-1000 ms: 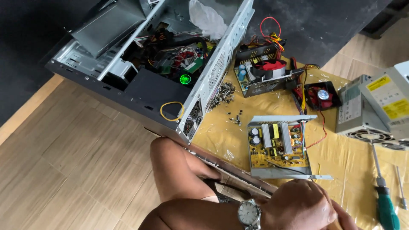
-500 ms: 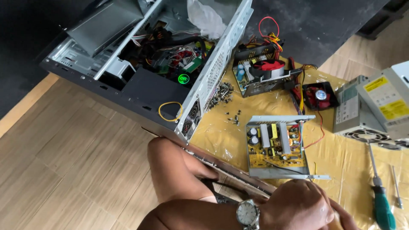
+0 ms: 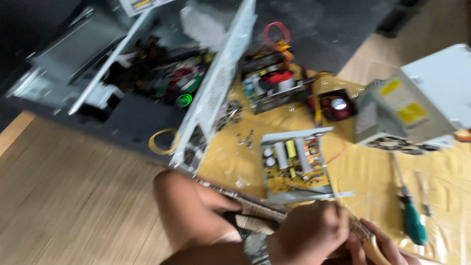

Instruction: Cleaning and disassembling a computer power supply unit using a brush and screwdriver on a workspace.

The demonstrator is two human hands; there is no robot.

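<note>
Gripping something slim and tan at the bottom edge of the view, the left hand (image 3: 306, 233), with a wristwatch (image 3: 255, 248) on its wrist, is curled shut into a fist; blur hides what the tan piece (image 3: 370, 248) is. The right hand (image 3: 375, 243) lies pressed against it from the far side, fingers wrapped on the same piece, so the two hands are together. A bare knee (image 3: 184, 211) rises just beside the left hand. Directly ahead of the hands, on yellow sheeting (image 3: 363, 172) spread over the wooden floor (image 3: 73, 206), sits an opened power supply board (image 3: 294, 164) in its metal tray. A green-handled screwdriver (image 3: 409, 211) lies just to the right of the hands. Farther ahead and to the left lies an open computer case (image 3: 147, 83); farther to the right stands a closed grey power supply box (image 3: 397, 115).
</note>
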